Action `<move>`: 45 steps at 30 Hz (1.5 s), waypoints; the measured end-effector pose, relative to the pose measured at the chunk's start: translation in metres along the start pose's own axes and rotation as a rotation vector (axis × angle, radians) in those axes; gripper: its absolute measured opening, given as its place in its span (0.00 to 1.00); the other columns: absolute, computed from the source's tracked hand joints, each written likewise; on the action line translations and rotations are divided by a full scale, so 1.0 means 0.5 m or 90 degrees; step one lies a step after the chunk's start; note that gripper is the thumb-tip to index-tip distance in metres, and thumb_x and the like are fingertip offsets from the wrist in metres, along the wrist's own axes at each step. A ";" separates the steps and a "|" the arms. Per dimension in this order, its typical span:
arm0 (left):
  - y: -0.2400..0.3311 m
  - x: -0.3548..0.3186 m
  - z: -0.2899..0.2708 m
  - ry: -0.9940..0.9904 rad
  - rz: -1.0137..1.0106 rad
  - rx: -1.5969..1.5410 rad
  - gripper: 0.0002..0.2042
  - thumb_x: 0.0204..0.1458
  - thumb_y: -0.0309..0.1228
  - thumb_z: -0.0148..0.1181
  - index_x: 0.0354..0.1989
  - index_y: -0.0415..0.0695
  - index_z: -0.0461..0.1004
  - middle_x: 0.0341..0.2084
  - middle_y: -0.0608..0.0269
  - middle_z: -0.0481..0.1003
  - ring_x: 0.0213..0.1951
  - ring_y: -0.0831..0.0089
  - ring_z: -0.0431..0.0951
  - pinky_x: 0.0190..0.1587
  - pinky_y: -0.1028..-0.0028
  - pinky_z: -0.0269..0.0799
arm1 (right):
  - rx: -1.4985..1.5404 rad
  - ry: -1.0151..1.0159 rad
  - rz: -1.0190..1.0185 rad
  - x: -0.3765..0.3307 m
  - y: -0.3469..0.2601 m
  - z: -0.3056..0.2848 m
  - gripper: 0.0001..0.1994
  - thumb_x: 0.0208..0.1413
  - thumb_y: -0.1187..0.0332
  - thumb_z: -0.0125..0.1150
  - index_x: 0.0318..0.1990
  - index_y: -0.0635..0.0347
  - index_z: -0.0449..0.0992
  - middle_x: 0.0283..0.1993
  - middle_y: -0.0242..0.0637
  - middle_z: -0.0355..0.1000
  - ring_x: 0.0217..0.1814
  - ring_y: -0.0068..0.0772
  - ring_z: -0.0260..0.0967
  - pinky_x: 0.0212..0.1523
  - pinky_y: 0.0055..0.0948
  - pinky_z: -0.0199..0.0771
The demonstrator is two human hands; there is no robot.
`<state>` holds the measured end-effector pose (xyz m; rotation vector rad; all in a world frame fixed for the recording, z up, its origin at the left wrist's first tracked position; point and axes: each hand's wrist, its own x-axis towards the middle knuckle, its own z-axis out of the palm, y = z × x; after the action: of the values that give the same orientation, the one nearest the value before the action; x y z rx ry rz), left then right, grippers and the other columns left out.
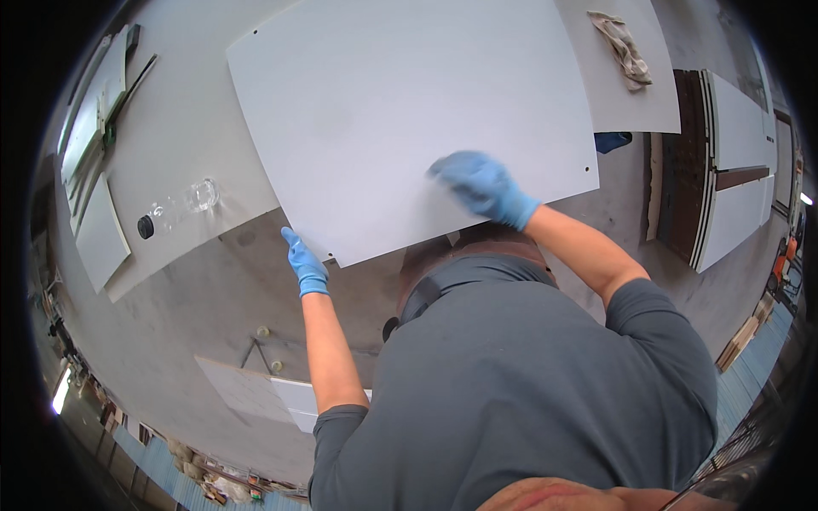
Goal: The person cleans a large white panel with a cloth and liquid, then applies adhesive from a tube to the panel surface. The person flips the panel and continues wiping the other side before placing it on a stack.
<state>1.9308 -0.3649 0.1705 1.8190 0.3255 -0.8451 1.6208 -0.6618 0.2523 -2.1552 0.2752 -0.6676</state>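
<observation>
A large white panel [400, 111] with small dark holes near its corners lies in front of me. My left hand [305, 262], in a blue glove, is at its near left edge beside a corner hole. One finger stretches along that edge, and the hand grips the panel there. Above the panel's near right part is my right hand [490, 189], also in a blue glove and blurred by motion. Its fingers are bent, with a greyish smear at their tips. Whether they hold anything cannot be made out.
A clear plastic bottle [181, 209] with a black cap lies left on the table [192, 111]. A crumpled cloth [624, 51] sits at the far right. Stacked panels [733, 179] stand to the right, with more white pieces [102, 234] at the left.
</observation>
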 end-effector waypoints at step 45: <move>-0.372 -0.139 0.372 0.341 -0.028 0.729 0.30 0.71 0.39 0.47 0.79 0.49 0.49 0.61 0.51 0.75 0.60 0.61 0.78 0.62 0.59 0.74 | -0.509 -0.246 0.323 0.630 0.575 -0.368 0.38 0.67 0.30 0.36 0.48 0.54 0.84 0.48 0.48 0.82 0.52 0.56 0.78 0.53 0.49 0.76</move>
<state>1.7001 -0.4448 0.0504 3.1297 0.2175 -0.5700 1.7921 -1.0932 0.2353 -2.7229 0.9597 0.2059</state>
